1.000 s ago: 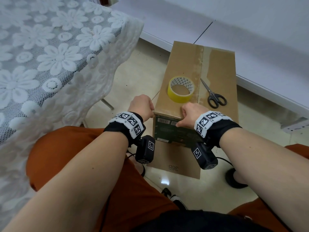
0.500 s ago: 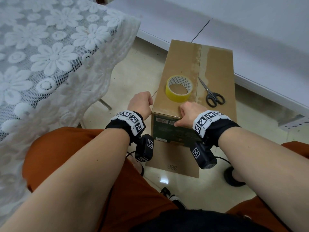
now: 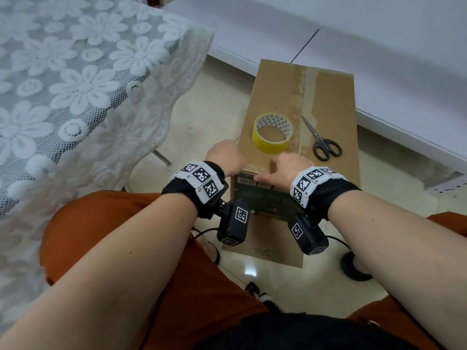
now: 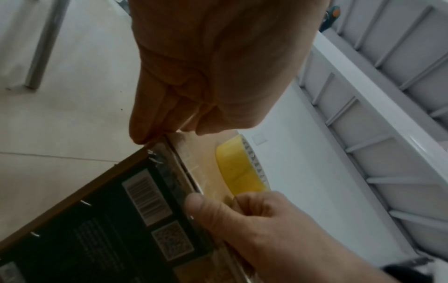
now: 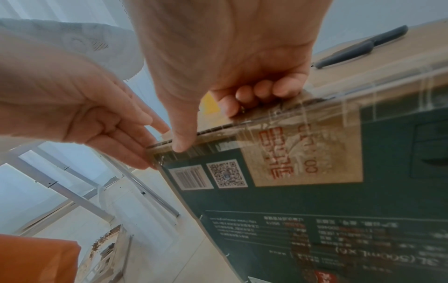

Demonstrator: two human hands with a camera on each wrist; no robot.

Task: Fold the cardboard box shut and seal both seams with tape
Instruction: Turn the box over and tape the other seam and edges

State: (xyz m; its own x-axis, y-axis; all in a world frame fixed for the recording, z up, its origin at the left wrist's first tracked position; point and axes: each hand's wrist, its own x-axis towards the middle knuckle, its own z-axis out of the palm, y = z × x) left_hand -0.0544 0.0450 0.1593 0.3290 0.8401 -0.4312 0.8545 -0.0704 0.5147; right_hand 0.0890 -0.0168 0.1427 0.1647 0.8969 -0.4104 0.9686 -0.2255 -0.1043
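Note:
The cardboard box (image 3: 275, 97) stands on the floor with its top flaps folded down. A yellow tape roll (image 3: 273, 133) and black scissors (image 3: 323, 144) lie on top. Clear tape (image 5: 339, 99) runs along the near top edge, over the dark printed front face (image 5: 315, 201). My left hand (image 3: 225, 157) is at the near left corner, its straight fingers (image 5: 135, 151) pressing the tape end there. My right hand (image 3: 285, 168) rests on the near edge with fingers (image 5: 254, 93) curled on the top. Its thumb (image 5: 180, 141) presses the tape at the edge.
A table with a white lace cloth (image 3: 88, 84) overhangs on the left, its metal leg (image 3: 161, 157) near the box. A white wall and skirting (image 3: 379, 122) run behind the box. A loose bottom flap (image 3: 265, 243) lies on the tiled floor by my orange-clad knees.
Both hands stay on the box's near top edge. The right hand has crept slightly left toward the corner. The view has shifted a little.

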